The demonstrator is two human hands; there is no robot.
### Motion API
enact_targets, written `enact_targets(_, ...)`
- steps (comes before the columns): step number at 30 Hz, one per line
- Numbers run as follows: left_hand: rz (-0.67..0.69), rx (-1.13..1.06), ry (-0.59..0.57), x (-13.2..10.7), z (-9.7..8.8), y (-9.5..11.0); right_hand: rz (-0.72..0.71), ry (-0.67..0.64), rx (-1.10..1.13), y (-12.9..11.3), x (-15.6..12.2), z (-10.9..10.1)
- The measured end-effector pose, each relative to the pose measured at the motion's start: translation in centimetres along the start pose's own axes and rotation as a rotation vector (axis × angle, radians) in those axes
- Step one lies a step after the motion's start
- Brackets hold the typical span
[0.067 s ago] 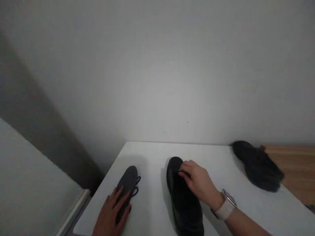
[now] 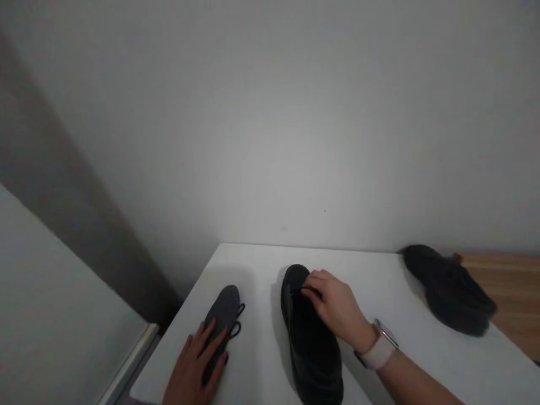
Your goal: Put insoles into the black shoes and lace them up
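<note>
A black shoe [image 2: 314, 354] lies on the white table [image 2: 261, 337], its opening facing up and its toe toward the wall. My right hand [image 2: 333, 306] reaches over it with fingers closed, pinching the edge or tongue at the front of the opening; the fingertips are partly hidden. To the left is a flat, dark grey, sole-shaped piece [image 2: 225, 306] that looks like an insole, with black lace loops [image 2: 236, 329] showing along its right side. My left hand [image 2: 196, 363] rests on its near part, fingers spread.
A second black shoe [image 2: 447, 289] sits at the back right, beside a brown wood-grain board [image 2: 502, 281]. Behind the table rises a plain pale wall [image 2: 295, 140]. A white ledge [image 2: 130, 360] runs along the left, past a dark gap.
My right hand and the black shoe it pinches have shifted slightly left. The left hand keeps its place on the grey piece. The whole view has shifted a little.
</note>
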State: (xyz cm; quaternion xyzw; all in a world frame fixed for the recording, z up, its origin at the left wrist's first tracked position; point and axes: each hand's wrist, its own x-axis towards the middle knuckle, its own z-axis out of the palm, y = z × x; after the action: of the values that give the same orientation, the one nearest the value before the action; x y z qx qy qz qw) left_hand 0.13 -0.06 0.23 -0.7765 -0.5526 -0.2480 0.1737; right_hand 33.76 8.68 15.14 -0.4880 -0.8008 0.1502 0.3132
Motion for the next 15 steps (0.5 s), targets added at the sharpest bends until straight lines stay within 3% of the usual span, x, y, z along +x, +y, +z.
enact_targets(5,-0.054,0.002,-0.014,-0.2,0.2,0.2,-0.006,0.066,0.062,-3.8,6.1,2.2)
enact_targets(9,-0.063,0.016,0.039,-0.6,0.7,0.0,0.036,0.054,0.076,-6.6,11.7,6.7)
enact_targets(15,0.021,0.088,-0.030,-0.5,0.8,-1.0,0.115,-0.017,0.019,-9.6,16.9,14.0)
